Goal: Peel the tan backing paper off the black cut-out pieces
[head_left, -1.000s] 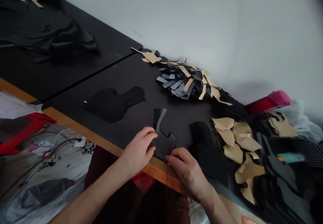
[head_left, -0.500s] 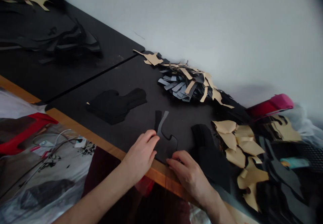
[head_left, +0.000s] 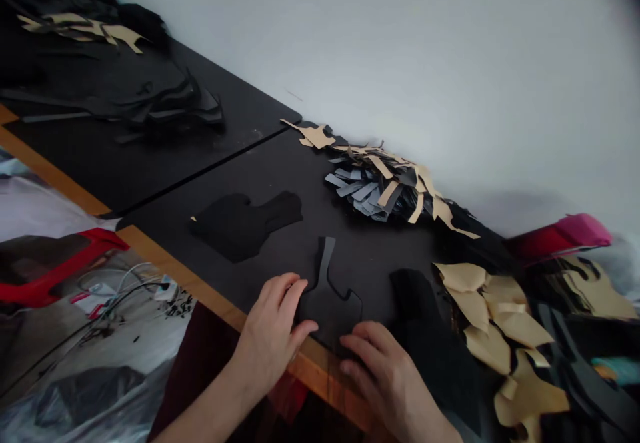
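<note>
A dark cut-out piece with a narrow neck and a curved notch lies flat at the table's front edge. It looks like thin sheet material in layers, a greyer one over black. My left hand is at its left side, thumb and forefinger apart, fingertips at the edge. At the lower right corner is my right hand, fingers slightly bent, with a gap between thumb and forefinger. Left of the piece lies a stack of black cut-outs. Another black cut-out is beside my right hand.
A heap of grey and tan strips lies along the wall. Tan cut-outs are piled at right, near a pink-red object. More black pieces cover the far left table. Cables run across the floor.
The neck of the grey layer now lies over the black strip that stood apart beside it. My left hand's thumb and forefinger have spread. The view has shifted, so everything sits lower and further right.
</note>
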The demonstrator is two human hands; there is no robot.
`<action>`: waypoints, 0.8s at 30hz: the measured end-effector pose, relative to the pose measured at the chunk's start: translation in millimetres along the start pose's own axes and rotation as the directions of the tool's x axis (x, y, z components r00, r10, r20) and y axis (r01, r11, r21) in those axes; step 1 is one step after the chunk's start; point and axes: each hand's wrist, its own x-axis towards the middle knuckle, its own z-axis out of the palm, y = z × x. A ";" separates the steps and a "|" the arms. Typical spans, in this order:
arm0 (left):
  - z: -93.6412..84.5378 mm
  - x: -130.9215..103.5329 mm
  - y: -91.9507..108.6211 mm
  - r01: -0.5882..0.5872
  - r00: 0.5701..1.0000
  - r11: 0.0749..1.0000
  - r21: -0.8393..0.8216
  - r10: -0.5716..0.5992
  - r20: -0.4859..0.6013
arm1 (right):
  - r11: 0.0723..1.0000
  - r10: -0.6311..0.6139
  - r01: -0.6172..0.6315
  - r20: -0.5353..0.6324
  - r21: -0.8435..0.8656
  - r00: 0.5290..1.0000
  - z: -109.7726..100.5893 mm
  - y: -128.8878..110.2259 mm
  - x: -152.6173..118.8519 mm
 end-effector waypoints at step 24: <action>-3.0 4.4 3.6 -0.043 0.992 0.997 -0.070 0.050 0.114 | 0.885 0.389 -0.323 -0.150 0.337 0.909 30.7 38.1 143.5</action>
